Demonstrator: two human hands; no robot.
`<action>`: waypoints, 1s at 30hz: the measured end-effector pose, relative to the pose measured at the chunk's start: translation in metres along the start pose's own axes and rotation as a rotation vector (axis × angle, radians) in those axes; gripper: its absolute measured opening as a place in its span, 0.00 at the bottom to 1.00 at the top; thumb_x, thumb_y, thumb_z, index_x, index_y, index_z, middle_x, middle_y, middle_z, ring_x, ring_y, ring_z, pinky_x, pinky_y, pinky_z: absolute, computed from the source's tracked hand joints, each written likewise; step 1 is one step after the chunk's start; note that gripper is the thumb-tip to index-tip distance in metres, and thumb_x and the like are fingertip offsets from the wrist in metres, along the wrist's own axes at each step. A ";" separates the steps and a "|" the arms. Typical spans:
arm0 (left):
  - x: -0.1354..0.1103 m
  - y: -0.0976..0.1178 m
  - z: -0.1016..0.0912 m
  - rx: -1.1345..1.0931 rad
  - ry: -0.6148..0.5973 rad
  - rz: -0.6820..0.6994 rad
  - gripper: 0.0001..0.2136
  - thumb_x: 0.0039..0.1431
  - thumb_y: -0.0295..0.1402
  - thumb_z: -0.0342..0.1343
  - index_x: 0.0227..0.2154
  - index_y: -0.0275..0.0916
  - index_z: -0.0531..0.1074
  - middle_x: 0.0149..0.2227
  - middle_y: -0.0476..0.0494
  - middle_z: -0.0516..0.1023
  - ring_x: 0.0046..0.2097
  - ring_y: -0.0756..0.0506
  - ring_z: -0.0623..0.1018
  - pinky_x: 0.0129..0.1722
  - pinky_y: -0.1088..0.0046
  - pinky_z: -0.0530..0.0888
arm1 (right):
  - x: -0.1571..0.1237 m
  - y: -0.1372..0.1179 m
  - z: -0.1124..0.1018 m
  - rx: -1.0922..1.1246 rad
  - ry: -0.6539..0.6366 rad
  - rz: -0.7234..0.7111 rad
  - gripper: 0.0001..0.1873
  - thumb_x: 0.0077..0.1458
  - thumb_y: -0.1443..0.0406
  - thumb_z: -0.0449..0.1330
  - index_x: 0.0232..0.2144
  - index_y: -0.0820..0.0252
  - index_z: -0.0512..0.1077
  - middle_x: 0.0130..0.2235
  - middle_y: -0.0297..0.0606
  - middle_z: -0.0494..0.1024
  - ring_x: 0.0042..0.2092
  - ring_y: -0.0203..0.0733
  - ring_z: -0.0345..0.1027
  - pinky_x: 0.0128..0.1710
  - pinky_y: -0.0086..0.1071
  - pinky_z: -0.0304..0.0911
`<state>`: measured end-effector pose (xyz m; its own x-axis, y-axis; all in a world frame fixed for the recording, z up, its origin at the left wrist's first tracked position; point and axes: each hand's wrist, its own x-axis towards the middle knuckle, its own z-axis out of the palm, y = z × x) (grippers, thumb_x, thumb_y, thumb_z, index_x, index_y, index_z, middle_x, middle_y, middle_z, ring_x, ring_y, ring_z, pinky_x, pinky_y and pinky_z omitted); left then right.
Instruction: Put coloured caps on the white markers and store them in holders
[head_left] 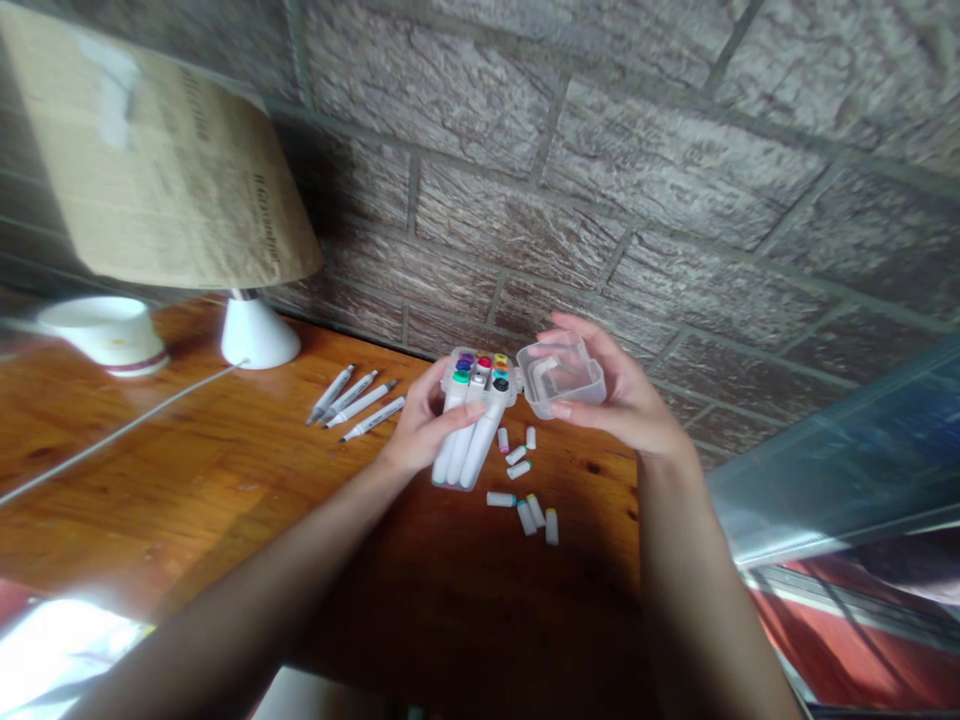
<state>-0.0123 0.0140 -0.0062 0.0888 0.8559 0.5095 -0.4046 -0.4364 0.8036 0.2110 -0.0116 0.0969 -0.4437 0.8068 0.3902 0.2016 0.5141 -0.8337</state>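
My left hand (429,420) is closed round a clear plastic marker case (472,420) full of white markers with coloured end caps. My right hand (615,395) grips the case's clear hinged lid (564,375), which stands open to the right of the case. Both hands hold it just above a wooden table (225,470). Several loose marker caps (525,490) lie on the table under and in front of the case. Several uncapped white markers (356,400) lie side by side to the left of my left hand.
A lamp with a beige shade (157,170) and white base (259,335) stands at the back left, its cord (112,435) crossing the table. A white bowl (101,330) sits beside it. A brick wall (600,150) backs the table. A glass surface (847,470) lies to the right.
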 end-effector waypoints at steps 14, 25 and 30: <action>0.001 -0.001 -0.002 0.031 -0.090 0.080 0.28 0.43 0.41 0.71 0.47 0.37 0.74 0.41 0.43 0.81 0.42 0.41 0.79 0.43 0.67 0.74 | -0.008 -0.023 -0.009 -0.374 -0.169 0.007 0.19 0.46 0.62 0.72 0.43 0.49 0.80 0.57 0.41 0.67 0.57 0.51 0.69 0.51 0.44 0.73; -0.001 0.000 -0.001 0.066 -0.207 0.131 0.31 0.40 0.37 0.73 0.49 0.37 0.73 0.44 0.42 0.81 0.43 0.40 0.80 0.46 0.65 0.75 | -0.014 -0.038 -0.010 -0.515 -0.253 0.004 0.26 0.45 0.66 0.72 0.49 0.51 0.78 0.55 0.43 0.69 0.57 0.50 0.67 0.55 0.43 0.69; -0.003 0.003 0.000 0.094 -0.216 0.098 0.31 0.38 0.34 0.74 0.49 0.37 0.74 0.44 0.41 0.82 0.44 0.39 0.80 0.47 0.64 0.75 | -0.017 -0.041 -0.005 -0.465 -0.255 0.097 0.23 0.44 0.66 0.72 0.46 0.48 0.80 0.55 0.42 0.67 0.54 0.49 0.69 0.46 0.39 0.74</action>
<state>-0.0134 0.0106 -0.0053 0.2500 0.7332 0.6325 -0.3353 -0.5473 0.7669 0.2146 -0.0452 0.1261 -0.5902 0.7905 0.1639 0.5921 0.5618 -0.5777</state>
